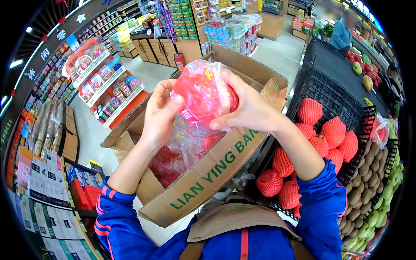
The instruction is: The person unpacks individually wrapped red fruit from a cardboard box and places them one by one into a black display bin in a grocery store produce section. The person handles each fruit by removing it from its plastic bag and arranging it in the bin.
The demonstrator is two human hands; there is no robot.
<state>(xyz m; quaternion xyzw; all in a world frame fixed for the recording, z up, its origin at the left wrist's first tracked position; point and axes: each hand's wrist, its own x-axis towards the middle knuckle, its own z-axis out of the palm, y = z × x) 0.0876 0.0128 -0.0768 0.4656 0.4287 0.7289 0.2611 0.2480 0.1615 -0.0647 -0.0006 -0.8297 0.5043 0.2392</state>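
Observation:
Both my hands hold a round item wrapped in a red and clear printed plastic bag [203,97] above an open cardboard box [208,178]. My left hand [162,112] pinches the wrapping at its left side. My right hand [245,105] grips the item from the right, thumb in front and fingers behind; red foam netting shows beside the palm. What lies inside the wrapping is hidden. Below, the box holds crumpled red and clear plastic wrapping [169,164]. To the right, several pieces in red foam net sleeves [333,131] lie in a black plastic crate [328,87].
Kiwifruit [365,182] and green fruit [378,217] fill crates at the far right. A white and orange snack rack [105,84] stands left of the box. Stacked cartons [48,195] are at the lower left. A fire extinguisher [179,61] stands behind the box. A person [342,34] stands beyond the dark produce counter.

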